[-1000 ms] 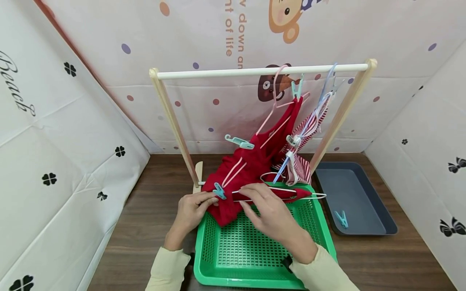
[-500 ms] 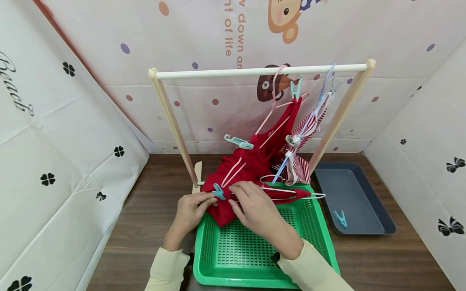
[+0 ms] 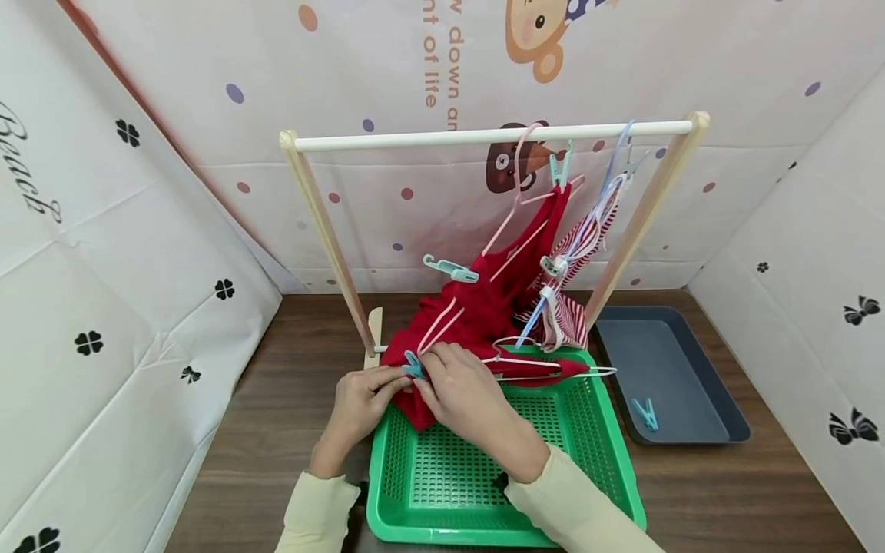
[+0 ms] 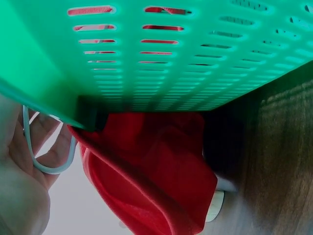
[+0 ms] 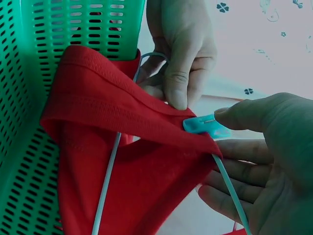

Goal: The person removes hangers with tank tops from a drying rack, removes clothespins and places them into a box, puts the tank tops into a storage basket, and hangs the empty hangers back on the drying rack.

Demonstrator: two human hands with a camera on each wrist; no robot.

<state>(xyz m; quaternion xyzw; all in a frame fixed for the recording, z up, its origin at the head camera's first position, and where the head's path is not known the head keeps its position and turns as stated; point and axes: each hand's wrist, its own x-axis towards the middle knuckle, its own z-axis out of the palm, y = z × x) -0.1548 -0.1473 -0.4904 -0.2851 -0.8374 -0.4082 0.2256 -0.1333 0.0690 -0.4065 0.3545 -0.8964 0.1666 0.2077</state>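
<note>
A red sleeveless garment [image 5: 127, 171] on a white hanger [image 3: 525, 361] overlaps the back of the green basket [image 3: 477, 534]. My left hand [image 3: 359, 399] pinches its cloth at the left end; the hanger's looped tip shows among those fingers in the left wrist view. A blue clothespin [image 5: 208, 126] is clipped on the garment's edge there. My right hand [image 3: 459, 392] is at the clothespin, its thumb tip right at the end and its other fingers extended below, partly behind the cloth. Another red garment [image 3: 477, 311] hangs behind on a pink hanger [image 3: 517, 165].
The drying rack's white rail [image 3: 415, 140] crosses behind the basket. A striped red-and-white garment [image 3: 570, 319] hangs at right. Pale clothespins [image 3: 451, 269] are on the hanging clothes. A grey tray [image 3: 681, 376] with a blue clothespin [image 3: 646, 413] sits at right.
My right hand has moved left along the hanger to the blue clothespin. The left hand has stayed at the cloth.
</note>
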